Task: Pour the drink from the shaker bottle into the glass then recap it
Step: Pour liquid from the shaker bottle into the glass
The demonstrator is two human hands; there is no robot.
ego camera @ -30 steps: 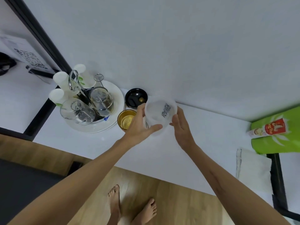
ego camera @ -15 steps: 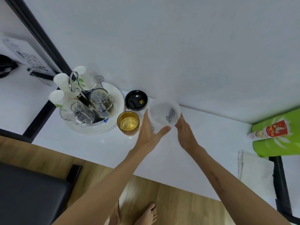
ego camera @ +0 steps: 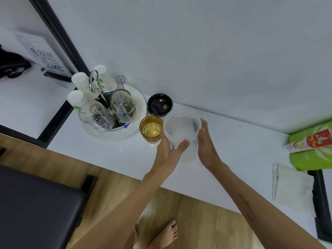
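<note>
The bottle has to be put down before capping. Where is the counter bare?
Bare counter lies right of the shaker bottle, up to the green bag and folded cloth. Left is crowded: glass, black cap, cup tray.

Cup rack [ego camera: 106, 106] on plate [ego camera: 140, 105]; green bag [ego camera: 312, 155] rt.

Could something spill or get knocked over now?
Maybe. The amber glass holds drink and stands right beside the left hand, so a careless move could bump it over. The shaker bottle has no lid on, so any drops left inside could drip out if it tips. The black lid lies behind the glass, so reaching for it means passing close over the glass.
</note>
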